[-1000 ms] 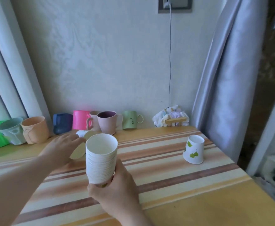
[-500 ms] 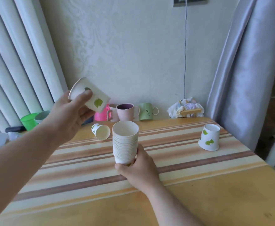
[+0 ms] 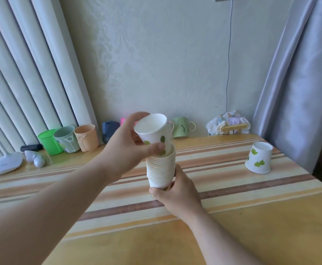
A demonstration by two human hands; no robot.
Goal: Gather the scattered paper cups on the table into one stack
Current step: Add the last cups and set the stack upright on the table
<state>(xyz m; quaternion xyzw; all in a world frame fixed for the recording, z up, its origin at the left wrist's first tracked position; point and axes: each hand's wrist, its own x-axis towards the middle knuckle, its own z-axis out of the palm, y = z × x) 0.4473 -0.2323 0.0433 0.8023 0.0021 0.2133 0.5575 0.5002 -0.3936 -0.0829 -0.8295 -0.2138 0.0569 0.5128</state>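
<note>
My right hand (image 3: pixel 177 194) grips the base of a tall stack of white paper cups (image 3: pixel 161 169), held above the striped table (image 3: pixel 223 180). My left hand (image 3: pixel 125 148) holds a single white paper cup with green leaves (image 3: pixel 152 131), tilted, its bottom entering the stack's open top. Another leaf-printed paper cup (image 3: pixel 259 157) stands upside down on the table at the right. The small cup that lay behind the stack a moment ago is hidden by my hands.
Plastic mugs line the wall: green (image 3: pixel 48 141), grey-green (image 3: pixel 67 138), orange (image 3: pixel 86 137), dark blue (image 3: pixel 109 130), sage "SMILE" (image 3: pixel 182 127). A crumpled bag with a clip (image 3: pixel 228 125) sits at the back right. Curtains hang on both sides. A white device (image 3: pixel 4 163) lies far left.
My left hand picked a cup off the table, lifted it high, then brought it down and right onto the top of the stack. My right hand kept holding the stack.
</note>
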